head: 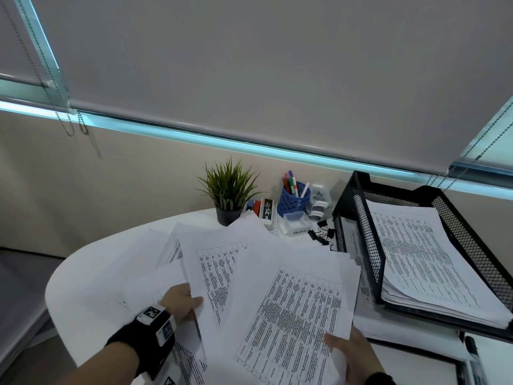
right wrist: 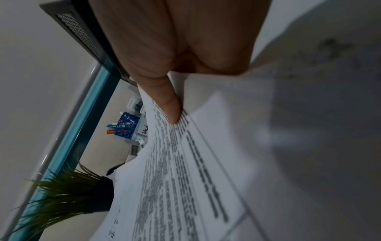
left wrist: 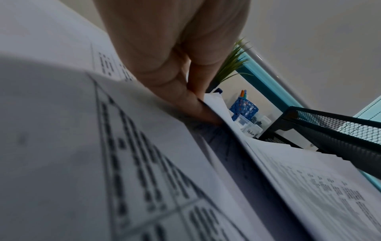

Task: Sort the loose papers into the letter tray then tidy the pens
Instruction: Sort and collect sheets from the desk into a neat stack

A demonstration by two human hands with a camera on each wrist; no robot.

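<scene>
A fan of loose printed papers (head: 266, 279) is lifted above the white table (head: 91, 276). My left hand (head: 184, 301) pinches its left edge, thumb on top; in the left wrist view the fingers (left wrist: 185, 101) close on the sheets (left wrist: 123, 163). My right hand (head: 351, 354) pinches the near right corner, and the right wrist view shows its thumb (right wrist: 167, 101) pressed on the printed sheet (right wrist: 185, 179). The black mesh letter tray (head: 369, 245) stands at the right with a stack of papers (head: 424, 262) in its top tier. A blue pen cup (head: 293, 202) holds several pens.
A small potted plant (head: 229, 195) stands behind the papers. Small boxes (head: 263, 209), a clear plastic case (head: 297, 223) and black binder clips (head: 323, 232) sit near the pen cup. More sheets lie on the table under the lifted ones. A dark pen (head: 472, 348) lies at the right edge.
</scene>
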